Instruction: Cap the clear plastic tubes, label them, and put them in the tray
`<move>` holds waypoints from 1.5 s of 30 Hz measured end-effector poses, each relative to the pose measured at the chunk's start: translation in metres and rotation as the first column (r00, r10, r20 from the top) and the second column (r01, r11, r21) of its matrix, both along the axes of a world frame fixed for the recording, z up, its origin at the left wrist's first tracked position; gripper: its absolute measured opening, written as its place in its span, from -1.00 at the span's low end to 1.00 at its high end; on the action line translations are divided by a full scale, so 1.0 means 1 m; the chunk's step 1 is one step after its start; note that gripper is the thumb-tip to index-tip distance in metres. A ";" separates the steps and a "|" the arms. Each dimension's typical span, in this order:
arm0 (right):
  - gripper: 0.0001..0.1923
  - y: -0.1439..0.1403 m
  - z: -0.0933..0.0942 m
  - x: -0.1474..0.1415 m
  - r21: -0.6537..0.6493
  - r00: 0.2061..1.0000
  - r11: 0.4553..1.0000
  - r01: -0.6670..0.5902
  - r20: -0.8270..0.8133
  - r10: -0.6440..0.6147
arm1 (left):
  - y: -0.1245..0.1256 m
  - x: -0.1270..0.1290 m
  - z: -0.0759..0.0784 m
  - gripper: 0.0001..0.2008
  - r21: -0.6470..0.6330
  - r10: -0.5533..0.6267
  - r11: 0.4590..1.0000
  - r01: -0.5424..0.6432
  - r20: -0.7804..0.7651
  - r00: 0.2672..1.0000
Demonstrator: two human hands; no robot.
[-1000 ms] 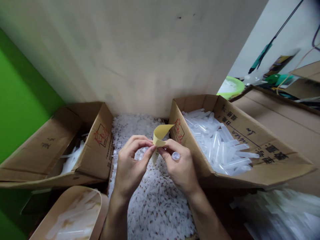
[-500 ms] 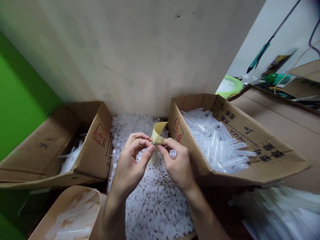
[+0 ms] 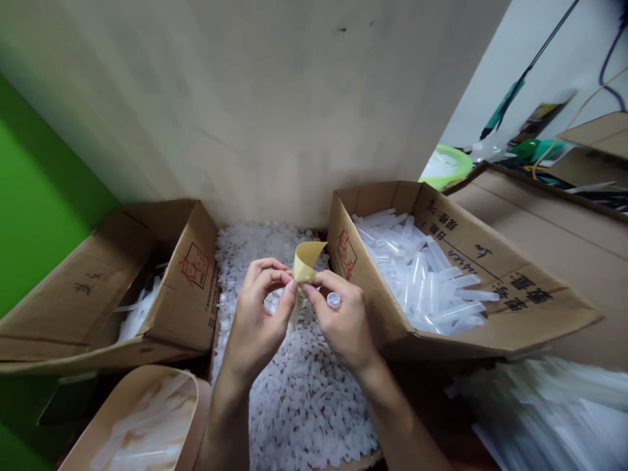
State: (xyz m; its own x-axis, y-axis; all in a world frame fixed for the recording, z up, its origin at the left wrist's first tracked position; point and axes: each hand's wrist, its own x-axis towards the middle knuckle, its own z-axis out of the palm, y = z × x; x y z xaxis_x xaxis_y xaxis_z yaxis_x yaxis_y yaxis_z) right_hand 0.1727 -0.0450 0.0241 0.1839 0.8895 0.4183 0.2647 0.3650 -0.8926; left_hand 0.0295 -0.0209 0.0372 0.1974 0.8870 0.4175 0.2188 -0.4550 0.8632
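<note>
Against a pale wall, small white caps point(image 3: 294, 392) fill the bin below me. My left hand point(image 3: 255, 320) and right hand point(image 3: 346, 320) pinch a curled yellow strip point(image 3: 305, 261); the right also grips a clear tube point(image 3: 333, 300).

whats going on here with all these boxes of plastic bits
A person's left hand and right hand pinch a small curled strip of yellow paper between the fingertips. The right hand also holds a small clear plastic tube. Below them lies a bed of small white plastic pieces. At the right stands an open cardboard box of clear plastic tubes, at the left another cardboard box.
</note>
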 end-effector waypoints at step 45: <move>-0.81 0.000 -0.013 0.008 0.132 0.955 0.990 0.042 0.285 -0.079 | -0.015 0.021 0.011 -0.93 -0.102 -0.027 0.995 0.019 -0.079 0.996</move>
